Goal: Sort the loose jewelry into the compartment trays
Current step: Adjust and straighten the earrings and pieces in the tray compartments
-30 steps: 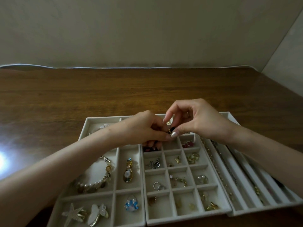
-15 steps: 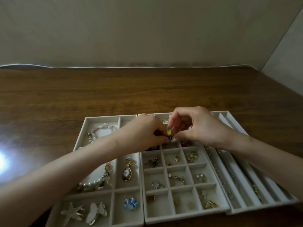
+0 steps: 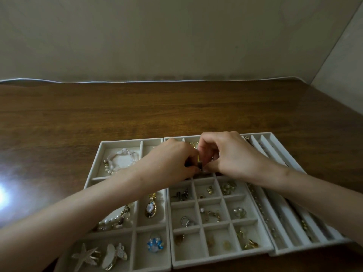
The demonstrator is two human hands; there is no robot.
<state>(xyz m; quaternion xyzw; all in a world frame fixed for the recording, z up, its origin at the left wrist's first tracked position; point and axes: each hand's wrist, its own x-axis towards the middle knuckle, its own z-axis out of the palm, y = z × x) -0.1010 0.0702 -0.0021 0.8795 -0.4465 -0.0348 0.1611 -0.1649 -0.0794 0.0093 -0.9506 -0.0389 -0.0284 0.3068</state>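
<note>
Two hands meet above the far rows of a pale grey felt grid tray on the brown wooden bench. The left hand and right hand, fingers curled, together pinch a small gold-and-dark jewelry piece at their fingertips. Left of the left hand, a pale beaded bracelet lies in a wide-compartment grey tray. Right of the right hand sits a grey tray of long slots. Small rings and earrings fill the grid cells below both hands.

Wooden table; wall, perhaps plaster.
</note>
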